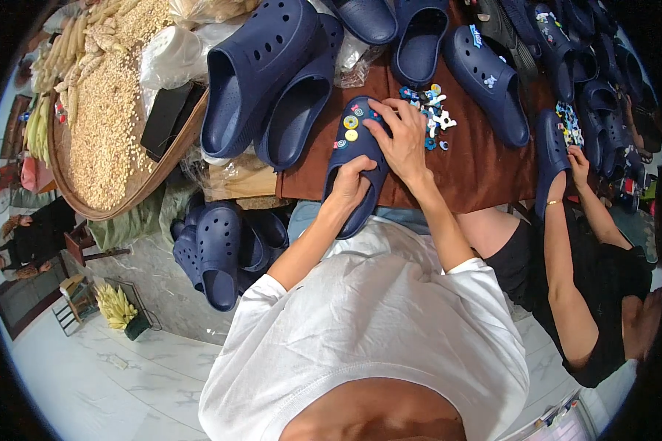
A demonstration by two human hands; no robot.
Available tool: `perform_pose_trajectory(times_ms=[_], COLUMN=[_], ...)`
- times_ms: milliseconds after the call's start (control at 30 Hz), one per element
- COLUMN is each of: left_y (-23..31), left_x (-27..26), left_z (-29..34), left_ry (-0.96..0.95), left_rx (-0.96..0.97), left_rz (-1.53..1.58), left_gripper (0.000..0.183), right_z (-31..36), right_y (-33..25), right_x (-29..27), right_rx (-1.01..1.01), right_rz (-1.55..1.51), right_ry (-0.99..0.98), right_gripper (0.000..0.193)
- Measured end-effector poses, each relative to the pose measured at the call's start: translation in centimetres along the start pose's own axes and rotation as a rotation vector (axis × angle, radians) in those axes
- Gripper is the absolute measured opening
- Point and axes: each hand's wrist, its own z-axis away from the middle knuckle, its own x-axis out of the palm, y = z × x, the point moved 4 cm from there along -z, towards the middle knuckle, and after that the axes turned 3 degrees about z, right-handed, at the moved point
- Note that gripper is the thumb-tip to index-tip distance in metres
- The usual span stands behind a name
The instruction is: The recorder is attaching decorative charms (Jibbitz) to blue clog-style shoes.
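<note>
A navy clog stands heel toward me, with its toe pointing away. My left hand grips its side at the foot opening, fingers reaching inside. My right hand is curled over the right side of the toe, thumb and fingertips pressed on the top near a small blue charm. Colourful charms sit on the clog's upper, among them a yellow round charm. Right of the hand lies a pile of loose shoe charms, white, blue, black and yellow. What lies under my right fingertips is hidden.
Large navy clogs stand on the brown-covered table; a decorated clog lies beyond the charms. At left is a round tray of kernels with a black phone-like object. A co-worker's hand works at right. More clogs are below left.
</note>
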Motion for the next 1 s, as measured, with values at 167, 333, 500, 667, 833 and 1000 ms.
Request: perform_pose_trajectory(times_ms=[167, 333, 500, 667, 833, 1000], left_y=[0.0, -0.3, -0.1, -0.4, 0.0, 0.3], left_x=[0.3, -0.2, 0.2, -0.4, 0.0, 1.6], left_z=[0.1, -0.2, 0.1, -0.4, -0.1, 0.6], left_ry=[0.007, -0.014, 0.017, 0.032, 0.032, 0.019], left_rx=[0.004, 0.010, 0.022, 0.017, -0.022, -0.055], left_rz=[0.029, 0.032, -0.008, 0.010, 0.013, 0.072], left_gripper=[0.047, 0.047, 0.044, 0.041, 0.043, 0.045], right_z=[-0.1, 0.3, 0.7, 2.0, 0.8, -0.8], right_y=[0.1, 0.4, 0.7, 0.7, 3.3, 2.5], right_x=[0.5, 1.5, 1.7, 1.0, 0.0, -0.8], right_rx=[0.044, 0.099, 0.090, 0.079, 0.180, 0.050], right_rz=[-0.110, -0.193, -0.204, -0.208, -0.080, -0.050], right_ry=[0.039, 0.073, 0.089, 0.173, 0.151, 0.109], right_gripper=[0.024, 0.022, 0.021, 0.019, 0.016, 0.020])
